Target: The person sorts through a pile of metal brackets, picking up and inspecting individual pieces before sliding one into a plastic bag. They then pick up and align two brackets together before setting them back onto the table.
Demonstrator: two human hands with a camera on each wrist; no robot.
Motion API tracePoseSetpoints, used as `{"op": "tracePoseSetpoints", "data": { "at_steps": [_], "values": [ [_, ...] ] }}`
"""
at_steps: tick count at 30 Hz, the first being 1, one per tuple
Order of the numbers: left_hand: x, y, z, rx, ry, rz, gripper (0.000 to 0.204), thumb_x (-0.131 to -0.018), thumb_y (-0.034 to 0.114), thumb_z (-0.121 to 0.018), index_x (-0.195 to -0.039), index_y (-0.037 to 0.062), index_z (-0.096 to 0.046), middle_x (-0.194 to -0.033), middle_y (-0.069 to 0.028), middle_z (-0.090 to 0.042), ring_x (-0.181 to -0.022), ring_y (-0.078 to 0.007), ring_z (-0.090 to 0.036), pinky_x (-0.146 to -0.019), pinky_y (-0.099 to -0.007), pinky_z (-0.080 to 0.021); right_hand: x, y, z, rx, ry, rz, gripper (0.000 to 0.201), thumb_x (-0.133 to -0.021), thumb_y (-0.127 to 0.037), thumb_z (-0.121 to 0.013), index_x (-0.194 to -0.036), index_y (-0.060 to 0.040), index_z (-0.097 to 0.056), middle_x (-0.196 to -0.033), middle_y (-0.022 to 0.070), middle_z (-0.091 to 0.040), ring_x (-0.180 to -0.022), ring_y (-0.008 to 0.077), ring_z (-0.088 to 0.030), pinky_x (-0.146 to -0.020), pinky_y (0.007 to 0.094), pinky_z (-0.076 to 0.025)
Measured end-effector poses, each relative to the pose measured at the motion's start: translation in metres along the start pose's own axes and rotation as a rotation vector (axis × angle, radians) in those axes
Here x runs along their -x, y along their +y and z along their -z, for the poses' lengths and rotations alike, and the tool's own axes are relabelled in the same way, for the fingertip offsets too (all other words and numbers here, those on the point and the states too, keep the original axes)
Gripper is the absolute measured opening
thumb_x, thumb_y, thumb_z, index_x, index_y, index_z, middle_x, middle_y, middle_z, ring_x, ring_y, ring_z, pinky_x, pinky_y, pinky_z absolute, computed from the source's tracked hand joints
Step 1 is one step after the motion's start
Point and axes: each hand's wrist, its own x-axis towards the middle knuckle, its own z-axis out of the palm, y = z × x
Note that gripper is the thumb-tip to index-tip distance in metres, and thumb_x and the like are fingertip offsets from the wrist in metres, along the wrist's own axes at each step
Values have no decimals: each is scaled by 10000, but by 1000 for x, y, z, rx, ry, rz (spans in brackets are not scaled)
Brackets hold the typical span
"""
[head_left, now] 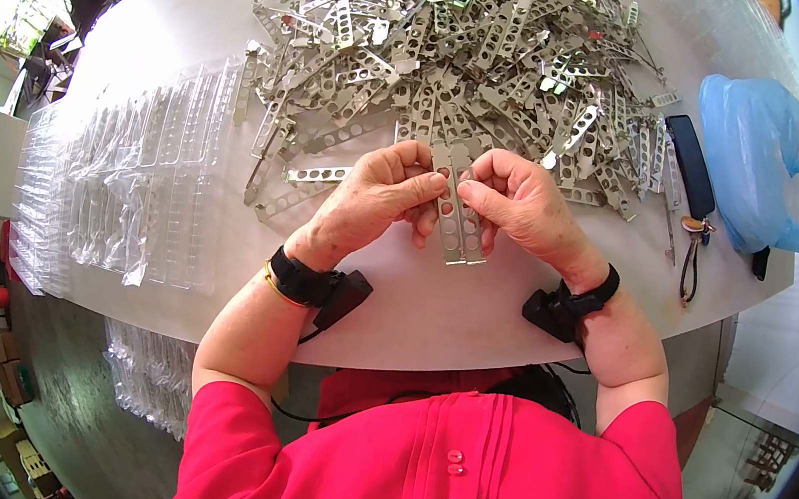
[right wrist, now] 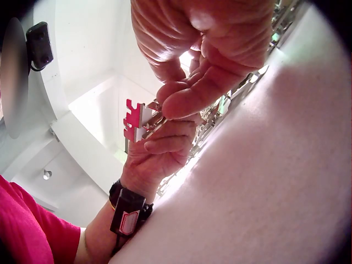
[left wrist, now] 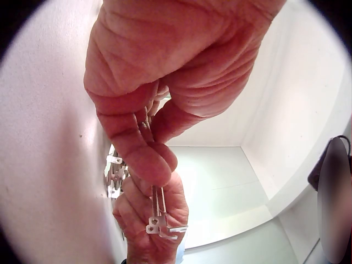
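Observation:
Two flat metal strips with round holes stand side by side between the hands, over the near part of the table. My left hand (head_left: pixel 382 192) pinches the left metal strip (head_left: pixel 448 241), its thumb lying on the face. On the other side my right hand (head_left: pixel 523 205) pinches the right metal strip (head_left: pixel 473 243) between thumb and curled fingers. The strips' long edges lie close along each other. Small bent tabs (left wrist: pixel 158 224) show at their lower ends in the left wrist view. From the right wrist, the notched end (right wrist: pixel 133 121) looks reddish. Fingers hide the strips' middle parts.
A large heap of similar metal strips (head_left: pixel 486 49) lies just beyond the hands on the white table (head_left: pixel 430 324). Clear plastic trays (head_left: pixel 178 170) are at the left. At the right lie a blue plastic bag (head_left: pixel 759 161), a dark case (head_left: pixel 690 167) and keys (head_left: pixel 695 228).

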Motion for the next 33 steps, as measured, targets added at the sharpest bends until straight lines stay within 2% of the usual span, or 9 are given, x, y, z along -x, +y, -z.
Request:
{"op": "tracePoseSetpoints", "data": {
  "at_steps": [7,13,19,25,33],
  "values": [
    [0,1,-1,-8,16,-4,233,-1004,201,-610,-1106,0,-556,-873,-82,-661,-610,-118,-627,-524,-264,-518,0,1,1,-3,5,10,175,-989,-189,-621,-1001,-21,-577,-781,7,-609,-562,77,-603,-478,245,-524],
    [1,0,2,75,29,-45,185,-1001,190,-603,-1031,8,-621,-865,-69,-667,-620,-116,-629,-523,-269,-521,-5,8,4,-24,28,61,172,-1015,-195,-587,-991,-24,-578,-759,5,-605,-566,77,-599,-490,242,-508],
    [7,4,-7,14,37,0,174,-978,176,-638,-1002,6,-668,-814,-28,-648,-662,-109,-640,-554,-269,-535,-7,11,6,9,25,73,164,-1018,-194,-583,-977,-36,-572,-767,7,-616,-580,73,-600,-498,228,-504],
    [6,2,-11,-96,20,-47,180,-966,193,-659,-967,14,-675,-783,-15,-623,-685,-94,-617,-581,-258,-529,-3,4,3,10,-2,26,134,-1007,-159,-600,-966,-35,-569,-799,27,-664,-586,68,-607,-500,224,-502],
    [5,1,-11,-152,39,-97,211,-972,217,-661,-915,15,-685,-771,-12,-616,-675,-90,-598,-583,-256,-509,-4,11,3,34,-18,25,137,-1022,-176,-576,-988,-44,-589,-797,19,-666,-596,72,-615,-522,229,-502]
  ]
}}
